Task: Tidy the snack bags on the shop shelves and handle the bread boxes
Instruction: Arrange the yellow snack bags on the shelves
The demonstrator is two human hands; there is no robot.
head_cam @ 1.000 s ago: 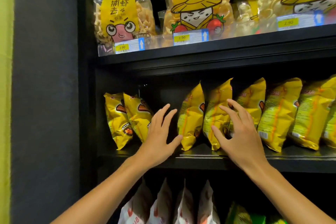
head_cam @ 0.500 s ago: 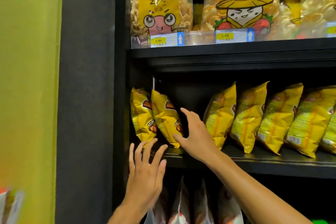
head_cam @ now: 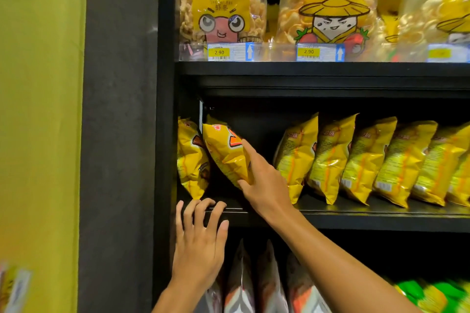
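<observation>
While tilted, yellow bag [head_cam: 226, 152] in right hand [head_cam: 264, 185].

1. Two hands: left hand [head_cam: 198, 244], right hand [head_cam: 264, 185].
2. Seven yellow bags [head_cam: 328, 157] on the middle shelf [head_cam: 381, 216]: two at the left end, five in a row to the right.
3. Three clear bags [head_cam: 221, 2] on the top shelf.
4. Three price tags [head_cam: 230, 52], the rightmost blurred.
5. About three white bags [head_cam: 267, 282] on the bottom shelf.
</observation>
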